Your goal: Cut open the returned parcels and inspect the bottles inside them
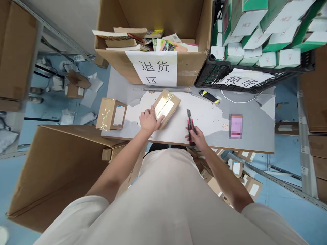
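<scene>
My left hand (150, 121) grips a small taped cardboard box (167, 107) by its near left side, thumb on the top. The box lies at a slant on the worktable and has a pale label on its upper face. In my right hand (198, 136) is a red and black utility knife (190, 131), its blade pointing away from me. The knife is right of the box and apart from it. A second taped carton (111, 114) with a white label stands to the left of my left hand.
A large box of books (189, 69) and a black crate (206, 73) of green-and-white boxes stand at the back. On the table (258, 126) lie a yellow-black utility knife (209, 96) and a pink blurred item (236, 126). A big open carton (58, 170) stands at left.
</scene>
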Motion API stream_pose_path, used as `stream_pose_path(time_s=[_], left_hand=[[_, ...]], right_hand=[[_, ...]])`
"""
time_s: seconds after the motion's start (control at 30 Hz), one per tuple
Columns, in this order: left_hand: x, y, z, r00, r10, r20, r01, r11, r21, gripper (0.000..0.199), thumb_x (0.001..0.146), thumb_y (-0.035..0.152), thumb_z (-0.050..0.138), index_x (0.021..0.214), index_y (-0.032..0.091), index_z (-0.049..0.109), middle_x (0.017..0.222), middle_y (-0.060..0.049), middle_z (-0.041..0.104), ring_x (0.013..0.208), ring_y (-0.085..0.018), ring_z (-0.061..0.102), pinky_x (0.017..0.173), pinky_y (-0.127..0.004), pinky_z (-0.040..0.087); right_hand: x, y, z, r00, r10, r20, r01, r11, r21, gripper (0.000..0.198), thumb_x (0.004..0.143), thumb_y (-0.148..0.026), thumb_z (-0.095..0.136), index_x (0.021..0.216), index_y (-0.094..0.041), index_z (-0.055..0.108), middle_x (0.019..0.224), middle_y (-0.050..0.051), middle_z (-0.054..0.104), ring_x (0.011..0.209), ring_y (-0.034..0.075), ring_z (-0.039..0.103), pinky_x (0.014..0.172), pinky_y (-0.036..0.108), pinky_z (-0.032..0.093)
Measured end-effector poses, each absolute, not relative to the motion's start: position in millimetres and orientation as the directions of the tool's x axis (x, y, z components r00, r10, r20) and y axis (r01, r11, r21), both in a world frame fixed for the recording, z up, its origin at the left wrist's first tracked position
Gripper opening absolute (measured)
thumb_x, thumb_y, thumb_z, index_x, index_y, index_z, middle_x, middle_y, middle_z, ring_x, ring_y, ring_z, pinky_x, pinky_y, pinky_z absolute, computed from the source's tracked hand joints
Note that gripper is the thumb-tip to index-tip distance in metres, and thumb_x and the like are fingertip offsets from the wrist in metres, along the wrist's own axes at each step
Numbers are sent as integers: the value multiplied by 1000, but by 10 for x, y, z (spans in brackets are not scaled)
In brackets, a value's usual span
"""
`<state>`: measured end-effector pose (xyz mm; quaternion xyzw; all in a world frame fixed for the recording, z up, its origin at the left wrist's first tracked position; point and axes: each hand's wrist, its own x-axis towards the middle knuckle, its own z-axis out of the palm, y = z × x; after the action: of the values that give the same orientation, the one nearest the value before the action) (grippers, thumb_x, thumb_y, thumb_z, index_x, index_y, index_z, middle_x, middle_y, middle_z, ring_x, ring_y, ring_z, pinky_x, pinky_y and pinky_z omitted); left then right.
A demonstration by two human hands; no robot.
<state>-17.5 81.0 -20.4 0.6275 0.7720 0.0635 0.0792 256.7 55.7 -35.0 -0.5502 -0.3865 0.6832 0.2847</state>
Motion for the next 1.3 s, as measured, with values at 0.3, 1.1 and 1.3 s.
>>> stream_pose_path(time_s=[0.3, 1.1, 1.3], left_hand=[[-381, 199, -265, -56, 994, -89, 887, 91, 453, 46, 91, 38, 46, 130, 14, 54, 88, -7, 60, 79, -20, 62, 77, -32, 51], [-833, 865, 28, -48, 963, -265, 956, 121, 268, 91, 71, 78, 50, 131, 10, 43, 111, -21, 64, 102, -36, 62, 95, -51, 39], [-925, 840, -61, 336, 942, -10, 904, -319, 286, 98, 71, 67, 60, 147, 14, 29, 157, -22, 19, 145, -40, 15, 113, -60, 9]], right_hand=[[1792, 512, -347, -221, 848, -482, 167, -454, -875, 37, 85, -52, 48, 108, -22, 49, 74, -2, 56, 61, 13, 53, 59, 27, 50], [1669, 351, -319, 233, 876, -423, -252, -366, -896, 51, 67, -56, 73, 101, -26, 51, 109, 3, 68, 94, 18, 68, 74, 32, 57], [1958, 414, -165, 155, 892, -423, 107, -441, -891, 58, 70, -60, 67, 111, -21, 52, 94, 3, 65, 58, 10, 60, 55, 28, 53]])
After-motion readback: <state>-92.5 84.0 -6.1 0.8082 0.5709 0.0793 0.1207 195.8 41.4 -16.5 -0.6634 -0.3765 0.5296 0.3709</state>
